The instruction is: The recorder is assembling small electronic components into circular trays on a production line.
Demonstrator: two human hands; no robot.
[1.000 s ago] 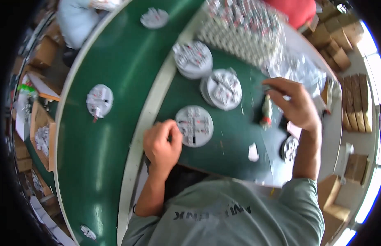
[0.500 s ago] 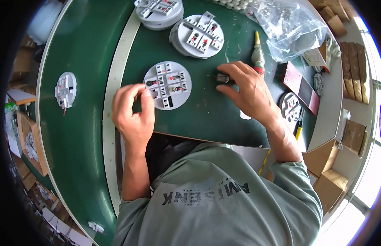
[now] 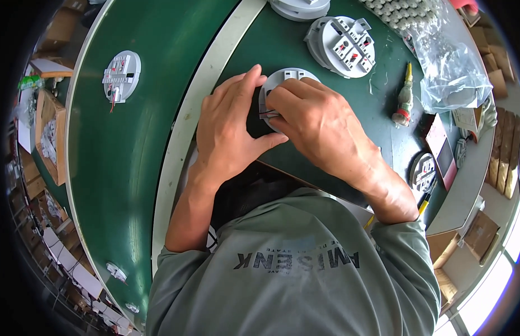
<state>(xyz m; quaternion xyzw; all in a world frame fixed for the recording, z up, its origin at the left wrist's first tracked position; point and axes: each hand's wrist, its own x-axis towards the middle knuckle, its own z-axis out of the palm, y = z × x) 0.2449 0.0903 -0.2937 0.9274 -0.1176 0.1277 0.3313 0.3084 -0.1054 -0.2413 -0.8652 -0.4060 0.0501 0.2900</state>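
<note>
A round pale-grey disc [image 3: 293, 74] with raised fittings lies on the green table, largely covered by my hands. My left hand [image 3: 229, 123] is at its left side, fingers stretched out and thumb spread toward its near edge. Over the disc's middle, my right hand [image 3: 321, 120] is closed, with the fingers curled down; they hide what they grip. A thin dark wire shows beside its fingertips. Beyond the disc sit a stack of similar discs [image 3: 347, 47] with red and black parts on top, and another stack [image 3: 299, 8] cut off by the picture's upper edge.
A yellow-tipped tool [image 3: 404, 101] lies at right, near a clear plastic bag [image 3: 453, 78] and several pale round parts [image 3: 405, 12]. A dark round piece [image 3: 423, 172] and a yellow-handled tool [image 3: 424, 204] are nearer. Left, a green belt [image 3: 142, 168] carries another disc [image 3: 123, 75].
My right hand has moved left onto the disc from the table beside it, where it held a small dark part. My left hand has straightened its fingers. The whole view has shifted.
</note>
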